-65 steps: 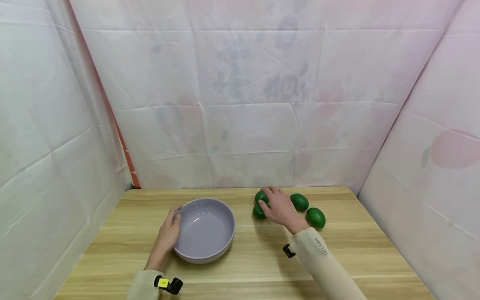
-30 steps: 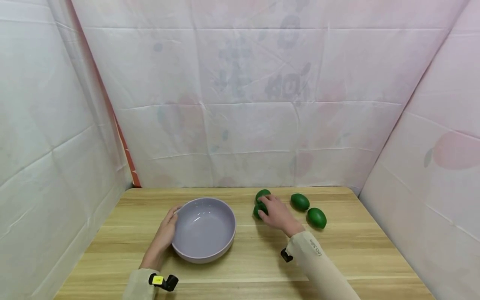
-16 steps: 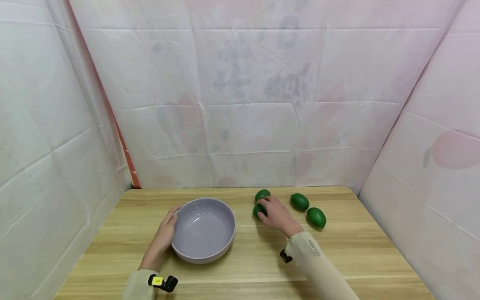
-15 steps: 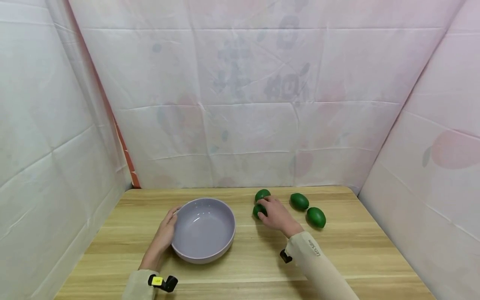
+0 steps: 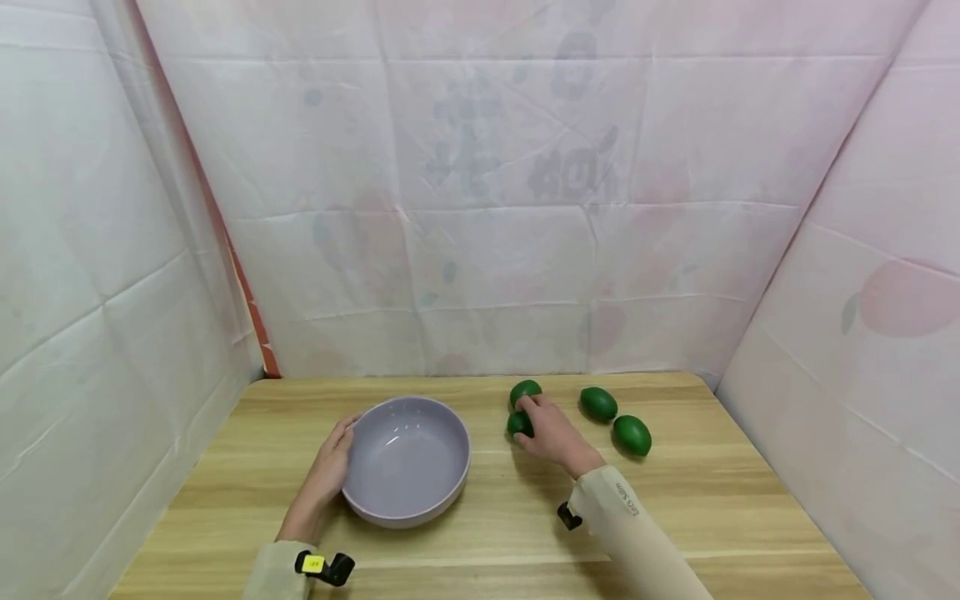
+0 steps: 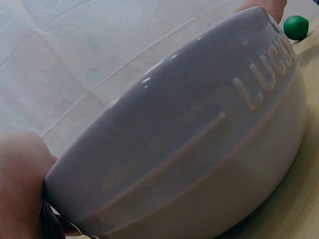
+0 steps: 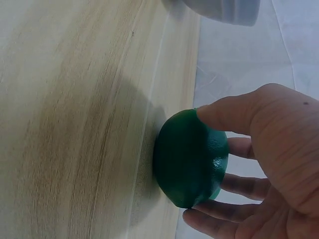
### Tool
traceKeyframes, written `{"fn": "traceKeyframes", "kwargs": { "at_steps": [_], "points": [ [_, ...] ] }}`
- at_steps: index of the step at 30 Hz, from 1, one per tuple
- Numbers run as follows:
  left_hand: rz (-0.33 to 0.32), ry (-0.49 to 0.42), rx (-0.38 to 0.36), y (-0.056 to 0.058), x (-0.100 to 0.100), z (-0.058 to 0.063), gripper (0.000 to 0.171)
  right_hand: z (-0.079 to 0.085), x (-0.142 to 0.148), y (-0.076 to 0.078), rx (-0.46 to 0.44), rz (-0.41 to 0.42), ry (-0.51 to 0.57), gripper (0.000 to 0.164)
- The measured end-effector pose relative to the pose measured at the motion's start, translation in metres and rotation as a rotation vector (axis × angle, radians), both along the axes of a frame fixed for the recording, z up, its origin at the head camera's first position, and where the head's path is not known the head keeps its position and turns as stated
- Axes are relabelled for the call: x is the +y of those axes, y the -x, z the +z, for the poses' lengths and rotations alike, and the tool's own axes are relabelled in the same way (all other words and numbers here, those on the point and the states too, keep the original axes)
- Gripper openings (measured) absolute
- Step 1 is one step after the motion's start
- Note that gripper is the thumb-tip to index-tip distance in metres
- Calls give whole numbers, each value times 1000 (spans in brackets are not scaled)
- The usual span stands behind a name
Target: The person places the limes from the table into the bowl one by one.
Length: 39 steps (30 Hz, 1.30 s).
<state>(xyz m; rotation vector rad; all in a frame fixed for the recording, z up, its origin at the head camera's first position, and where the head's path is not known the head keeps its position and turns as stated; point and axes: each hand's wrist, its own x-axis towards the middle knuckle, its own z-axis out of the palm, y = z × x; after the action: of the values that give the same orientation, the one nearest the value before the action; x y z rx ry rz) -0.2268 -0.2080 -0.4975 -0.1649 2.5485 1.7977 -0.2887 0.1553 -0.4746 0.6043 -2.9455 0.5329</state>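
Head view: pinching on the right, touching on the left

On wooden table [image 5: 450, 562], right of centre: pinching near green fruit [image 5: 519, 424] with right hand [image 5: 551, 433], thumb [image 7: 227, 115] on one side, curled fingers [image 7: 245, 187] on the other in the right wrist view. Narrow grip, filled by fruit. Just beyond, on the far side: second green fruit [image 5: 525, 389]; touching or apart, cannot tell. Farther right, apart from that pair: third green fruit [image 5: 598, 404], plus fourth green fruit [image 5: 632, 436] nearer and more to the right. On the left: touching left side of grey-lilac bowl [image 5: 405, 471] with left hand [image 5: 327, 467]. Mostly hidden fingers there; cannot tell whether curled round the wall or lying straight. Behind all: pale cloth backdrop [image 5: 487, 267].

Step in hand, by judgement: securing near green fruit while steadying bowl. Lifted or resting on wood, cannot tell. Called for next, probably: firm, even pinch, then straight lift clear of far neighbour without rolling it; on the left, light pressure against bowl.
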Motion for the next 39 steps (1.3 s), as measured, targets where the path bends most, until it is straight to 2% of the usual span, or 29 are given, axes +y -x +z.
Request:
{"fn": "traceKeyframes", "kwargs": {
  "at_steps": [13,28,39],
  "points": [
    [13,4,-6,-5,0,1,38,-4,-5,-1,-11,-31,5,44],
    [18,47,-10,-5,3,2,39,-7,-4,-3,7,-64,17,40],
    [14,36,-19,-2,2,0,39,4,1,-3,-62,-71,47,41]
  ]
}}
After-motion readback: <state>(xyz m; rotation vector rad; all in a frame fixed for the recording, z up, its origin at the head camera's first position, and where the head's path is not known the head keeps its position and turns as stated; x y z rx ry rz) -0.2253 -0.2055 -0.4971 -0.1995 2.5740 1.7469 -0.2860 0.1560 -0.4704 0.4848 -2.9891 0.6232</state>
